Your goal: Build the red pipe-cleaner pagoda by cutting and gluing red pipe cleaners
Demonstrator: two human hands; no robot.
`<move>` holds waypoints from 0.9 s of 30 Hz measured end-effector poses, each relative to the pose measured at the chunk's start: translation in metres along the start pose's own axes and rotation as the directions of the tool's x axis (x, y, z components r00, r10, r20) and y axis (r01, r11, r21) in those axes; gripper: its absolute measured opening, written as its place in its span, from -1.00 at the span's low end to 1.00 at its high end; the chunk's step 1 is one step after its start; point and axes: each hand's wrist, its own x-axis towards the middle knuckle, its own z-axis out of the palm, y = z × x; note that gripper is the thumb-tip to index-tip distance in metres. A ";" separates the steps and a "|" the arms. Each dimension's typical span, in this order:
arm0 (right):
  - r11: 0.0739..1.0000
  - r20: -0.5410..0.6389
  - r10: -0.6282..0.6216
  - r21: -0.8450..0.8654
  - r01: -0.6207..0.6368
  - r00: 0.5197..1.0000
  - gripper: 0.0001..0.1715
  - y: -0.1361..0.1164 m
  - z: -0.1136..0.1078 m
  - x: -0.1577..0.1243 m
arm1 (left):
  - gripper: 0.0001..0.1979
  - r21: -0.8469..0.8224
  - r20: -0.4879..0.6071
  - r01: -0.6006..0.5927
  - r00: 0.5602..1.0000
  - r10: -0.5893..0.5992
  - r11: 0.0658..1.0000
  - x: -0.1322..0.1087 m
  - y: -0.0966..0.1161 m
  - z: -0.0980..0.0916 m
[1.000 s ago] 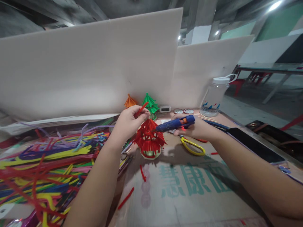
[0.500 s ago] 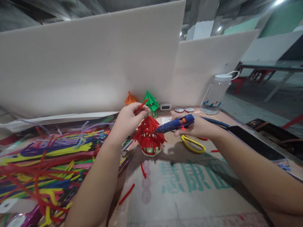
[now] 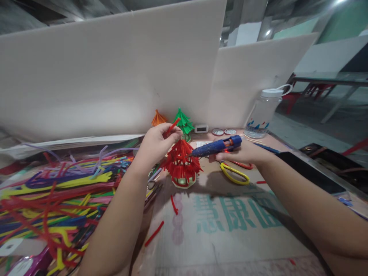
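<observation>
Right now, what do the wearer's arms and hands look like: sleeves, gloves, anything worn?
Both forearms are bare to the frame edge, with no sleeves in view. The left hand and right hand wear no gloves; no watch, ring or wristband shows. No markings are visible.

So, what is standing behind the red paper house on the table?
Behind the red house stand a green paper tree and an orange one, against the white board. The left hand covers the orange one's base and the green tree's lower left side.

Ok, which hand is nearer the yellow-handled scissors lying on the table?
Right. The right hand, holding the blue glue gun, hovers just above the yellow-handled scissors; the left hand is beyond the red pagoda model.
</observation>
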 end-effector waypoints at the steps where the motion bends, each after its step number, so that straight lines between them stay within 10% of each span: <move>1: 1.000 -0.032 0.017 -0.005 -0.017 0.999 -0.37 0.001 0.000 0.000 | -0.78 0.003 -0.001 -0.001 1.000 0.001 1.000 0.000 0.000 0.000; 27: 0.985 -0.053 -0.065 -0.162 0.056 0.997 -0.42 -0.008 0.005 0.007 | -0.83 -0.017 -0.006 -0.024 1.000 0.024 1.000 0.001 0.002 0.001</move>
